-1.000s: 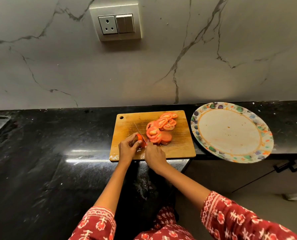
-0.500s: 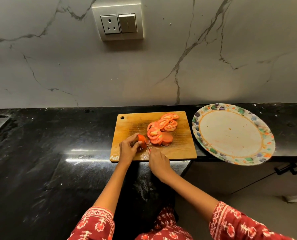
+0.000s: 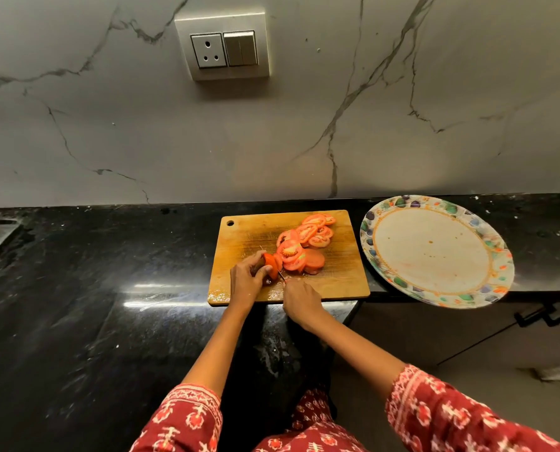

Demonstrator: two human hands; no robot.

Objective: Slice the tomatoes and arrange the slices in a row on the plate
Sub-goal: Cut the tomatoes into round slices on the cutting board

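Wooden board (image 3: 337, 282) carries tomato slices (image 3: 304, 243); left hand (image 3: 246, 282) pinches the tomato end (image 3: 271, 265), right hand (image 3: 301, 303) apparently grips a knife (image 3: 280, 274) cutting it

Glossy black speckled stone countertop (image 3: 76, 321), mirroring a light streak. Matt grey veined marble wall (image 3: 402, 109). Worn, scored rectangular wooden cutting board (image 3: 344, 278), wet at its near edge. Moist, shiny red tomato slices (image 3: 304, 243). Smooth round plate (image 3: 435, 298) with a colourful patterned rim. Red printed cloth sleeves (image 3: 451, 415).
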